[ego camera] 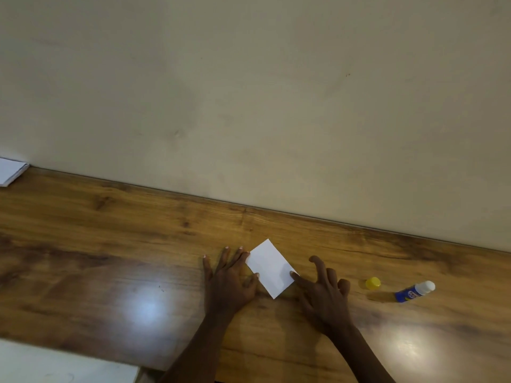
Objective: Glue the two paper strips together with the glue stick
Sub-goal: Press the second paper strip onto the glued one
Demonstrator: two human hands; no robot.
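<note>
– Near the back edge of the counter (110, 244), about midway along the wall (249, 92): your paper strips (272, 268). They show as one white rectangle, flat on the wood, turned at an angle. Can't tell if it's two layers.

– Left hand?

– Your left hand (229, 280) lies flat on the counter just left of the paper. Fingers are straight and spread wide, holding nothing. Forefinger tip and thumb tip touch the paper's left edge.

– Right hand?

– Your right hand (323, 294) is just right of the paper. The forefinger is out straight with its tip pressing on the paper's right corner. Your other fingers are lifted off the wood, loosely bent and apart, gripping nothing.

– And the glue?

– Your glue stick (414, 291) lies on its side towards the counter's right end, well apart from the paper. Blue body, white end pointing right, uncapped. Its yellow cap (373, 283) sits on the wood between the stick and your right hand, near the stick, not touching it.

– Anything else?

– One white paper stack (11, 171) at the back edge, far left, cut off by the frame. Also a white surface (55, 366) past the front edge, lower left; can't tell what it is.
</note>
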